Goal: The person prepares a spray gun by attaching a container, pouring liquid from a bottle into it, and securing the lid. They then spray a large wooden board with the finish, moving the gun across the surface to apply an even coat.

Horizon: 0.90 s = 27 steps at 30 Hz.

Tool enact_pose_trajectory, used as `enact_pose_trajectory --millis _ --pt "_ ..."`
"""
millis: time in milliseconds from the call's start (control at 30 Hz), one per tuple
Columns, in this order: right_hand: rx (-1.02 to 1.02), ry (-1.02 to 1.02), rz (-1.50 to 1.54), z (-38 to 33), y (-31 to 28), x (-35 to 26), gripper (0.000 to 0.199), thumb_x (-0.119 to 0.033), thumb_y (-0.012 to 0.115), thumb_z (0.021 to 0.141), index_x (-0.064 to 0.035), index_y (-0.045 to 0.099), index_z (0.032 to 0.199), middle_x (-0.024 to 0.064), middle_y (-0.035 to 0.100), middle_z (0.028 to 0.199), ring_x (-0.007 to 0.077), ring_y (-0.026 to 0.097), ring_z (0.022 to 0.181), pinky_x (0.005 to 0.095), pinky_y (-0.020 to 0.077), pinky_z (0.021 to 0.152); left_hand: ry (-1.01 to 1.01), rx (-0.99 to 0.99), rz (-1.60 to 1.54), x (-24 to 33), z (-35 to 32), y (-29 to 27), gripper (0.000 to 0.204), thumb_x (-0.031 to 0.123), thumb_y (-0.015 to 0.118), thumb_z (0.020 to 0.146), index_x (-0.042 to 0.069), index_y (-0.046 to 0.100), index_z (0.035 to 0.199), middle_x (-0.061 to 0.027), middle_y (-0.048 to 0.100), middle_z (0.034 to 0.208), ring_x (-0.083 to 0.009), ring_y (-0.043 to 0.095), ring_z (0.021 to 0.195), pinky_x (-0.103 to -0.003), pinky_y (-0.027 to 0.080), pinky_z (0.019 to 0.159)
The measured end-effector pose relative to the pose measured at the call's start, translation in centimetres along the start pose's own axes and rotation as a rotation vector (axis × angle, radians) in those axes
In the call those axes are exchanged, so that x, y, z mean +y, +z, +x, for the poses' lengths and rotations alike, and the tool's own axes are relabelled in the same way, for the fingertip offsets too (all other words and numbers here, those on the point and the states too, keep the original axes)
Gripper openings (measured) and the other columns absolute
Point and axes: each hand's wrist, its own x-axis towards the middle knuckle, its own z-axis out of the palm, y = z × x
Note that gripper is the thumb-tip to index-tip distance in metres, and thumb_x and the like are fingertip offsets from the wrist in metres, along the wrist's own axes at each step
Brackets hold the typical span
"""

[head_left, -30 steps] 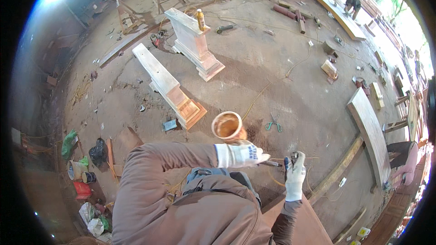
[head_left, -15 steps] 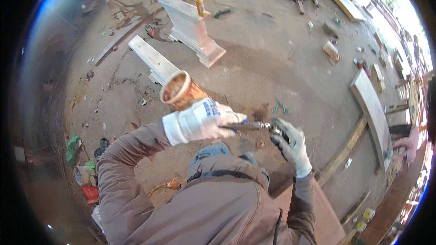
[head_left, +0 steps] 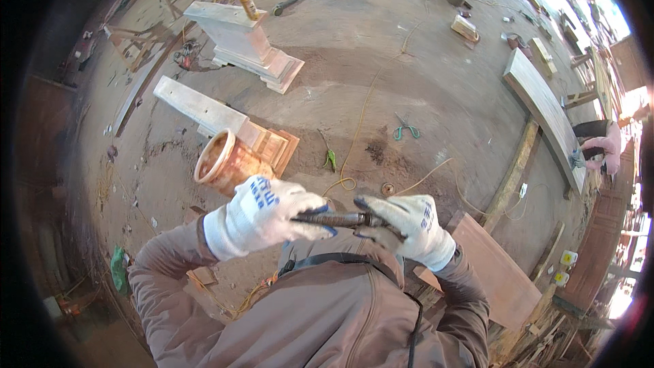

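Note:
My left hand (head_left: 262,212), in a white knitted glove with blue print, is closed on the left end of a dark, slim cylindrical tool (head_left: 346,219). My gloved right hand (head_left: 411,230) grips its other end, where a collar shows beside the fingers. The tool lies level in front of my waist; its exact kind is hard to make out. Just beyond my left hand is an open, brown-stained bucket (head_left: 240,169), its lower part hidden by the glove. Behind the bucket lies a pale wooden post (head_left: 201,105) with a stepped brown base.
A second moulded post (head_left: 235,37) bears a yellow bottle (head_left: 247,4). Green-handled scissors (head_left: 407,129), a green-handled tool (head_left: 330,155) and a yellow cord (head_left: 363,105) lie on the floor. Right are a long board (head_left: 545,119), a reddish panel (head_left: 494,269) and another person in pink (head_left: 605,148).
My view has shifted, so the posts sit further left. My right hand has moved left along the tool and closed round its end. The green-handled tool on the floor has come into view.

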Motion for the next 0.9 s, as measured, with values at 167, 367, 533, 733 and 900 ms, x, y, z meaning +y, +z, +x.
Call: enact_pose_trajectory --millis 167,367,533,733,900 --pt "-0.176 0.012 0.095 0.0 0.4 -1.7 0.045 -0.022 0.083 0.076 0.0004 0.066 0.112 0.0099 0.067 0.071 0.0256 0.066 0.057 0.0338 0.0497 0.050 0.076 -0.143 0.063 -0.3 -1.5 -1.1 0.042 0.051 0.070 0.086 0.012 0.066 0.100 -0.0063 0.061 0.071 -0.0255 0.067 0.064 -0.038 0.052 0.056" --pt "-0.138 -0.107 0.082 -0.3 1.0 -3.0 0.053 -0.035 0.080 0.080 -0.0016 0.064 0.119 0.0088 0.068 0.077 0.0251 0.067 0.059 0.0343 0.0494 0.048 0.087 -0.185 -0.035 1.3 -2.9 -1.8 0.037 0.047 0.067 0.090 0.012 0.057 0.094 -0.0064 0.056 0.072 -0.0237 0.066 0.063 -0.038 0.050 0.053" --pt "-0.017 -0.075 0.226 1.9 2.5 -3.6 0.054 -0.031 0.077 0.084 0.0013 0.061 0.124 0.0109 0.067 0.077 0.0293 0.067 0.062 0.0379 0.0504 0.051 0.166 -0.191 0.097 0.0 -2.9 -3.2 0.039 0.043 0.075 0.083 0.008 0.069 0.099 -0.0044 0.058 0.067 -0.0194 0.064 0.058 -0.034 0.047 0.046" --pt "-0.119 0.237 0.428 5.7 7.0 -0.6 0.039 -0.014 0.072 0.087 0.0004 0.062 0.122 0.0172 0.067 0.080 0.0310 0.067 0.065 0.0353 0.0519 0.058 0.533 0.122 0.733 -4.7 0.7 -3.1 0.027 0.033 0.065 0.086 0.016 0.069 0.107 -0.0002 0.052 0.073 -0.0134 0.057 0.060 -0.029 0.043 0.045" --pt "0.264 0.335 0.014 6.6 8.3 3.8 0.036 -0.009 0.073 0.085 -0.0008 0.064 0.118 0.0159 0.070 0.081 0.0301 0.069 0.067 0.0356 0.0538 0.060 0.019 0.872 0.075 -7.4 2.8 0.5 0.087 0.030 0.083 0.079 0.014 0.036 0.151 -0.0114 0.051 0.129 -0.0247 0.057 0.102 -0.040 0.048 0.090"
